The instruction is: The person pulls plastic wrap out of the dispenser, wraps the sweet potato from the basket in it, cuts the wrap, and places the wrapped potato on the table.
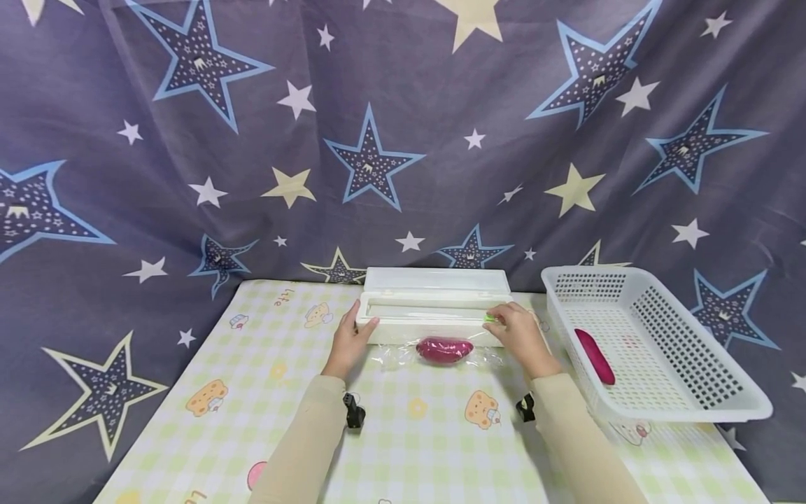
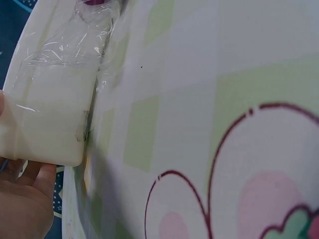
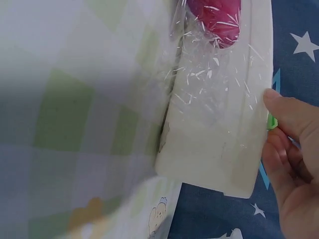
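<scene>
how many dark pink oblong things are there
2: the wrapped piece, in clear film at the front of the white box, and the second piece inside the white basket by its left wall. Box interior is partly hidden.

The dispenser stood on the counter, a wrapped item before it. Right of both stood a basket with another item in it.
</scene>
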Tool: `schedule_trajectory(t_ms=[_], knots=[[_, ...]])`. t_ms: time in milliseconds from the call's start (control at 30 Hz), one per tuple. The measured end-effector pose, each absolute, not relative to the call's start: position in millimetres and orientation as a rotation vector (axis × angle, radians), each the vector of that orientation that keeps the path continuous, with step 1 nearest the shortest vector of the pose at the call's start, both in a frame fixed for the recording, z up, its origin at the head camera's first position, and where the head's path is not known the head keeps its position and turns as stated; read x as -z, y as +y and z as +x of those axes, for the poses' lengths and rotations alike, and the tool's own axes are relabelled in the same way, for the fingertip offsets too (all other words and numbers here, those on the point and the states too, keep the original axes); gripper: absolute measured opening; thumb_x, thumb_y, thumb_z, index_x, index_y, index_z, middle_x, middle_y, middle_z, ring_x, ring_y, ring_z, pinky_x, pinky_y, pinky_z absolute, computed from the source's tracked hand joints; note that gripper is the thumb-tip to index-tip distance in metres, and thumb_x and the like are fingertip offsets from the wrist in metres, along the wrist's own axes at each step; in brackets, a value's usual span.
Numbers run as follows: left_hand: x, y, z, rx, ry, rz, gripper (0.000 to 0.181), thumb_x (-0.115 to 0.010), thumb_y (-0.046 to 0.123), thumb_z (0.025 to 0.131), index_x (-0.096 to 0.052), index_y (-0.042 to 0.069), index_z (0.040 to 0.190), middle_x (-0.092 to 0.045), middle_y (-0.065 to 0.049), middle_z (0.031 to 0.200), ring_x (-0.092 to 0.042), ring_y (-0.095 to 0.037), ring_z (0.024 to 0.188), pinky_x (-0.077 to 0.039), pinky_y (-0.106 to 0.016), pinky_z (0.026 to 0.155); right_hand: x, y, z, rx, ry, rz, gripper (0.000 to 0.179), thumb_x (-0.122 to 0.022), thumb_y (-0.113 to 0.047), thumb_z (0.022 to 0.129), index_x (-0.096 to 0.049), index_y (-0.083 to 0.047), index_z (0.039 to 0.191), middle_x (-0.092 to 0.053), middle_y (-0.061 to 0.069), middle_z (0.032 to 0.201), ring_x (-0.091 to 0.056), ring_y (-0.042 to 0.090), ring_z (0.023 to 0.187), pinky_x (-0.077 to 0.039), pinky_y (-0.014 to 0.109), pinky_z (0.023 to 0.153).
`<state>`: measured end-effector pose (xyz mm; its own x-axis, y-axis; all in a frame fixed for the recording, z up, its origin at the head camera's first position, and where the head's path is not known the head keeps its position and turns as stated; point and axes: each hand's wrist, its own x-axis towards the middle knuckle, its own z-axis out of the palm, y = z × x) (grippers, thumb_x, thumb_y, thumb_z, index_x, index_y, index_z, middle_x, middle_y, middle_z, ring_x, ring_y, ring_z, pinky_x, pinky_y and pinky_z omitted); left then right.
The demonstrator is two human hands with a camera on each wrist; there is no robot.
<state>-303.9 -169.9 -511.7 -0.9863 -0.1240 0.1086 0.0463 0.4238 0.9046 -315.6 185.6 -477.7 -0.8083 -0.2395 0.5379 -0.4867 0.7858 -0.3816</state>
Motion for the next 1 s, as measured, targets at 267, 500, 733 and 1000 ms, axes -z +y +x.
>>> schedule_trajectory(t_ms=[267,500,733,1000], knots=[[512.2,-170.2,-304.8,1.593,-2.506,0.051,0.074,-0.06,0.034,0.102,-0.021,0.009,0.16,-0.029,-0.023,0.157,-0.032,-0.042,0.142,-0.026,-0.052,0.116,480.0,188.1,-317.5,-0.617,-2.463,0.623,0.022,-0.085,-0.014,0.08,-0.075,-0.005,0.098,-0.069,0.009,0.089,-0.066,0.024,0.074,-0.052,0.045,0.072],[510.8,-169.4,-303.8,1.624,-2.507,0.054,0.075,-0.06,0.036,0.102,-0.02,0.011,0.16,-0.028,-0.021,0.158,-0.032,-0.041,0.143,-0.027,-0.052,0.116,479.4,191.3,-318.6,-0.61,-2.464,0.661,0.02,-0.085,-0.013,0.081,-0.075,-0.008,0.098,-0.07,0.006,0.094,-0.068,0.021,0.077,-0.054,0.042,0.072],[512.8,-170.6,-306.4,1.624,-2.508,0.051,0.075,-0.059,0.037,0.102,-0.02,0.011,0.161,-0.026,-0.021,0.16,-0.03,-0.04,0.144,-0.026,-0.052,0.116,474.9,192.9,-319.9,-0.636,-2.49,0.696,0.018,-0.082,-0.013,0.084,-0.075,-0.009,0.101,-0.071,0.004,0.097,-0.068,0.021,0.08,-0.054,0.042,0.074],[513.1,-169.2,-304.9,1.621,-2.521,0.085,0.075,-0.059,0.038,0.102,-0.019,0.012,0.161,-0.027,-0.02,0.159,-0.032,-0.04,0.143,-0.027,-0.052,0.116,476.7,196.0,-322.9,-0.666,-2.493,0.763,0.02,-0.082,-0.01,0.084,-0.076,-0.012,0.103,-0.072,0.001,0.1,-0.067,0.018,0.08,-0.053,0.041,0.074]])
